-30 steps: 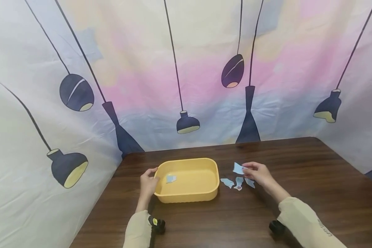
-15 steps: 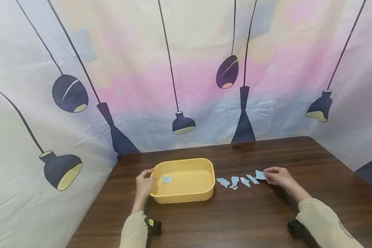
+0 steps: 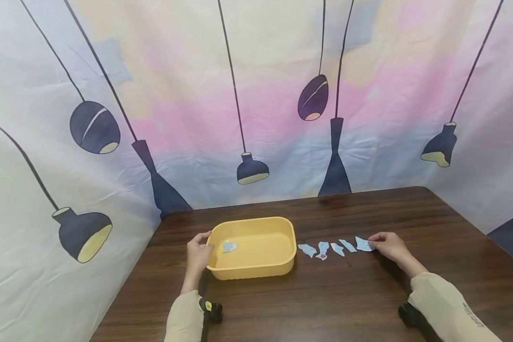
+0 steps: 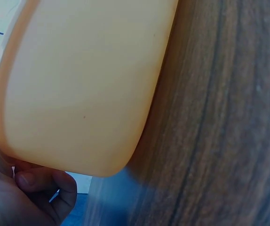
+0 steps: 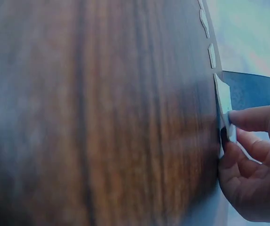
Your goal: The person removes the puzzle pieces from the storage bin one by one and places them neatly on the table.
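My left hand (image 3: 198, 254) grips the left end of a yellow plastic basin (image 3: 256, 273), thumb over the rim; in the left wrist view its curled fingers (image 4: 62, 186) lie against the basin's end wall. Inside the basin lies one pale blue piece (image 3: 229, 247) with an uneven edge. On the right, my right hand (image 3: 391, 245) pinches the corner of a light blue jagged paper piece (image 3: 363, 244) at the table surface. In the right wrist view the thumb and forefinger hold that paper piece (image 5: 224, 96) at its near end.
Several similar jagged pieces (image 3: 323, 249) lie in a row on the dark wooden table (image 3: 316, 304), between the basin and my right hand. Behind the table hangs a cloth backdrop (image 3: 273, 104) printed with lamps.
My right hand has moved right with its piece and lowered it to the row's right end. A narrow piece now shows left of it. The left hand stays on the basin.
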`<action>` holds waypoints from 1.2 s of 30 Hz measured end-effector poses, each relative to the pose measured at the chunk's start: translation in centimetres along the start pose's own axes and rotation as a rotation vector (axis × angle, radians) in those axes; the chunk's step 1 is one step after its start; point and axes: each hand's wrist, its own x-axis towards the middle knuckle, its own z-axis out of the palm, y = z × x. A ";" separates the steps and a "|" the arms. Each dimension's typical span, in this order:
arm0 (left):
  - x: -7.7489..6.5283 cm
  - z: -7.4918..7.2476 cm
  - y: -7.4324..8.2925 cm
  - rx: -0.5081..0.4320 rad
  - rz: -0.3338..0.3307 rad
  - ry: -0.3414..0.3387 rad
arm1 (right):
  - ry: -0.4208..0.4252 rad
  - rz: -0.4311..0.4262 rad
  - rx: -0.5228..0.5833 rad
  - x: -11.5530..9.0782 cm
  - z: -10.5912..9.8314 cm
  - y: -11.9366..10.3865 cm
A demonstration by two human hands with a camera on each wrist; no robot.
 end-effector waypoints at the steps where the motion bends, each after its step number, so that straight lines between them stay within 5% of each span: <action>1: 0.0 -0.1 0.0 0.001 -0.001 0.004 | 0.002 -0.007 -0.017 0.1 0.1 -0.1; 14: -0.2 -0.7 0.0 0.013 -0.003 0.011 | -0.006 -0.050 -0.008 0.9 1.5 -2.8; 25: -0.2 -0.4 -0.1 -0.003 0.004 0.011 | -0.065 -0.175 0.161 1.2 6.1 -11.1; 32: -0.1 -0.1 0.1 -0.008 0.003 0.008 | -0.142 -0.193 0.314 1.6 10.5 -16.5; 36: -0.2 0.1 0.3 -0.015 0.006 0.009 | -0.171 -0.248 0.307 1.6 13.4 -18.8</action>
